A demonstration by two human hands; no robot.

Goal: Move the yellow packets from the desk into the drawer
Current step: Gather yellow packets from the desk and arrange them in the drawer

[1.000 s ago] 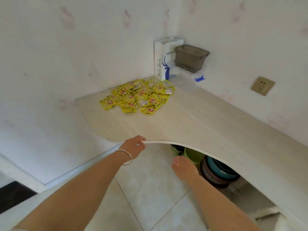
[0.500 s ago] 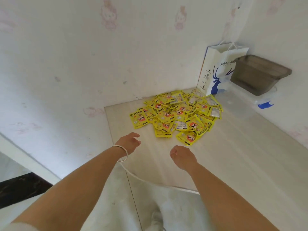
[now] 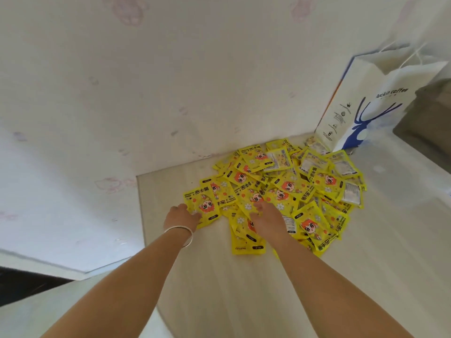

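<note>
The left hand [image 3: 181, 217], a bangle [image 3: 180, 232] at its wrist, rests on the pile's near-left packet; whether its fingers grip cannot be told. The right hand [image 3: 267, 219] lies spread, palm down, on the heap. The yellow packets [image 3: 288, 189], glossy with red-haired cartoon faces, overlap on the desk [image 3: 244, 289] near a white paper bag [image 3: 366, 106].

I see a pale wood-grain bench [image 3: 244, 289] set into a corner, with white wallpaper [image 3: 170, 81] behind it showing faint pink cartoon prints. At the bench's far right corner a white paper bag [image 3: 366, 111] with a blue deer logo stands against the wall. Left of the bench a dark strip [image 3: 24, 281] lies low down.
</note>
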